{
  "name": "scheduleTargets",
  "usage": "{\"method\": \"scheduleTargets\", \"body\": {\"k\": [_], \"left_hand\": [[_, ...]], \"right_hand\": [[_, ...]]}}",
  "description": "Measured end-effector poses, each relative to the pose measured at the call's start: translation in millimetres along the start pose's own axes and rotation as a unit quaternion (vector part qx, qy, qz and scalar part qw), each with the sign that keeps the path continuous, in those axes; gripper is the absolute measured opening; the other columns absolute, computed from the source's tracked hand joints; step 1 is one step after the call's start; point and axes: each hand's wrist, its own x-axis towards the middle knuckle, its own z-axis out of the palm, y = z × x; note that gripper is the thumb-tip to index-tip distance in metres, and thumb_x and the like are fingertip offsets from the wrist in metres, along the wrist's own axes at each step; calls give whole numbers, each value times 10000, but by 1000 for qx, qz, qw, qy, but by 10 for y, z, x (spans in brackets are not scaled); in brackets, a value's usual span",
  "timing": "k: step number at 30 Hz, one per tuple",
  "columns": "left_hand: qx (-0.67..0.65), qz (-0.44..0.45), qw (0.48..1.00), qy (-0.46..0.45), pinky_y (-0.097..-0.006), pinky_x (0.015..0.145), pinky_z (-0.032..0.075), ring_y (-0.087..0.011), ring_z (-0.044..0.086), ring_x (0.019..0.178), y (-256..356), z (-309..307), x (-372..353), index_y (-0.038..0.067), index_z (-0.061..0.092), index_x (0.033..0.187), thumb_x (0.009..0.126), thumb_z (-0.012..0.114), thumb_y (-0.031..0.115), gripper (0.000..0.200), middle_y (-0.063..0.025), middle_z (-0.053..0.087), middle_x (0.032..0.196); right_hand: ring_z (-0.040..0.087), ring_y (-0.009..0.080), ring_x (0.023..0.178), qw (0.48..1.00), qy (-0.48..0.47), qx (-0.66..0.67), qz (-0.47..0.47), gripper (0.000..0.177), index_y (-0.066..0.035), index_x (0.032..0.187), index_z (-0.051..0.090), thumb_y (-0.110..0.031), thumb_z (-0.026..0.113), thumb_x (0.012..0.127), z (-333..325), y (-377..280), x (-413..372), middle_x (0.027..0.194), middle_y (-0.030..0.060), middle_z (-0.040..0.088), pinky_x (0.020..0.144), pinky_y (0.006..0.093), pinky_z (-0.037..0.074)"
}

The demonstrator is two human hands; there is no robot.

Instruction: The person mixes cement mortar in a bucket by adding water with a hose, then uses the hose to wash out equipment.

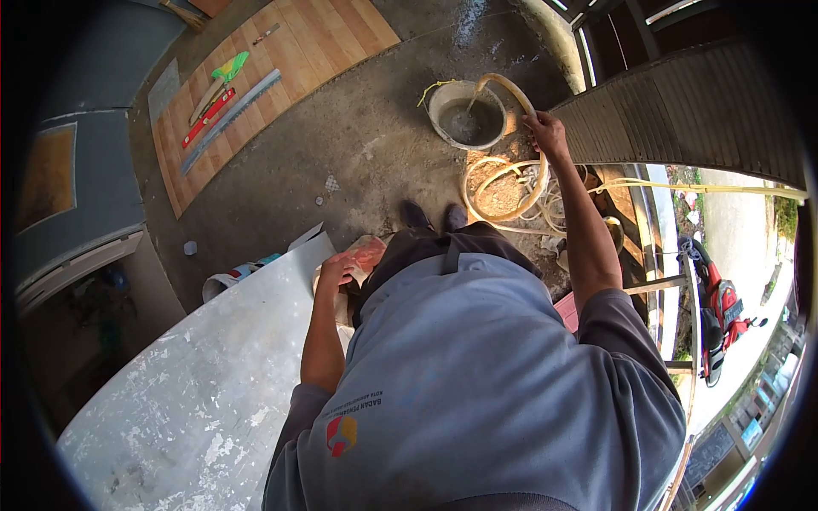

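My right hand (pixel 547 134) is wrapped round a thick yellowish hose (pixel 513 88). The hose arches over a round bucket (pixel 435 113), and a thin stream of water runs from its end into the grey water inside. Below my right hand, more of the hose lies in loose coils on the floor around a sandy heap (pixel 501 194). My left hand (pixel 338 268) hangs low beside my thigh with its fingers loosely extended, holding nothing. It is close to a red and pale sack (pixel 366 252) and the corner of a grey-white board (pixel 317 249).
A wood-patterned sheet (pixel 315 43) lies at the far left, bearing a red spirit level (pixel 208 117), a long metal straightedge (pixel 232 121) and a green-topped tool (pixel 230 66). A corrugated panel (pixel 682 106) stands at right. Outside is a red motorcycle (pixel 722 307).
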Motion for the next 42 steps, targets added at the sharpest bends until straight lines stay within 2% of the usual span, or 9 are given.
{"method": "scheduleTargets", "body": {"k": [10,12,14,24,39,42], "left_hand": [[11,-4,1000,6,-411,850,506,-194,605,967,-25,-35,44,124,585,1266,954,533,306,366,-33,683,1102],[11,-4,1000,12,-413,851,504,-190,606,963,29,-17,54,120,584,1262,953,538,303,362,-32,690,1091],[13,-4,1000,17,-417,853,500,-186,608,959,40,-9,30,115,582,1258,952,543,299,359,-31,694,1082],[19,1,1000,17,-382,823,488,-169,609,954,170,33,-49,106,572,1267,925,564,294,391,-31,701,1050],[14,-5,1000,18,-396,860,474,-182,609,974,154,28,-35,121,591,1253,908,563,249,369,-36,691,1063],[9,-2,1000,14,-394,853,480,-188,614,977,149,25,-37,117,593,1251,912,562,248,365,-39,681,1070]], "right_hand": [[581,123,588,1000,-5,-8,6,369,9,1032,694,-311,683,849,-26,-42,-20,658,43,599,538,303,469],[570,117,569,999,20,-9,-32,335,11,1031,691,-274,681,856,20,36,28,648,43,593,517,302,459],[567,117,562,1000,0,0,6,319,5,1041,691,-256,678,858,-10,19,13,652,45,595,504,304,455],[568,118,552,1000,7,3,-5,327,20,1026,689,-260,683,858,-4,46,23,633,45,586,490,299,452],[554,108,551,1000,8,13,2,322,20,1034,691,-248,684,855,2,-25,4,644,49,592,502,304,450],[556,111,553,1000,16,-4,-24,322,23,1024,692,-250,686,853,33,49,60,647,53,595,512,310,453]]}}
